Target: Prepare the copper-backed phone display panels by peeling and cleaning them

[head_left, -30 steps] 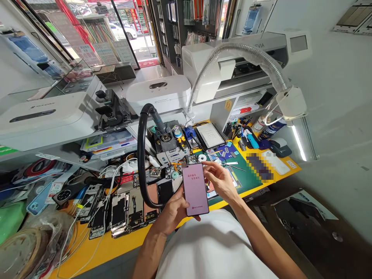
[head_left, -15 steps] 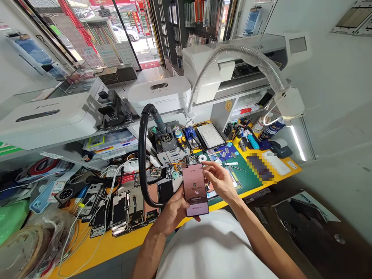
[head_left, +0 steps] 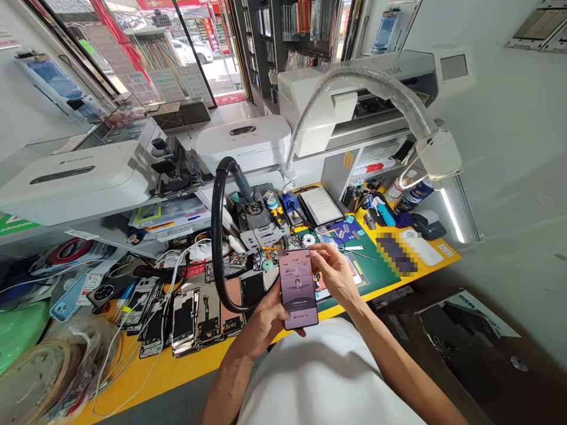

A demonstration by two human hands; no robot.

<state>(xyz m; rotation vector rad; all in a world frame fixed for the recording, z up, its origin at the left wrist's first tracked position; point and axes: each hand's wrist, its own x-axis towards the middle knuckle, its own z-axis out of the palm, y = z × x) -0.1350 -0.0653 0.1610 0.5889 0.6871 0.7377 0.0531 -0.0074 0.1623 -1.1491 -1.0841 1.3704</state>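
Observation:
A smartphone (head_left: 298, 289) with a lit pinkish screen is held upright in front of my white shirt. My left hand (head_left: 268, 319) is closed round its lower left side, the thumb along the edge and a fingertip showing beneath. At the top right corner, the bent fingers of my right hand (head_left: 337, 274) grip the phone's edge. Small text and an icon glow on the screen, too small to read. Behind the phone lies a green work mat (head_left: 376, 268), partly hidden by my right hand and the phone.
Several opened phones and screens (head_left: 208, 321) line the yellow bench (head_left: 186, 378) at left. A black flexible hose (head_left: 218, 236) arches down close to my left hand. Loose white cables (head_left: 170, 277) cross the left side. Overhead right hangs a lamp (head_left: 438, 154) on a bendable metal neck.
The picture on the phone's screen has changed, with more content near its top. My right fingers have drawn in closer together at the phone's upper right corner. The left hand's grip looks the same.

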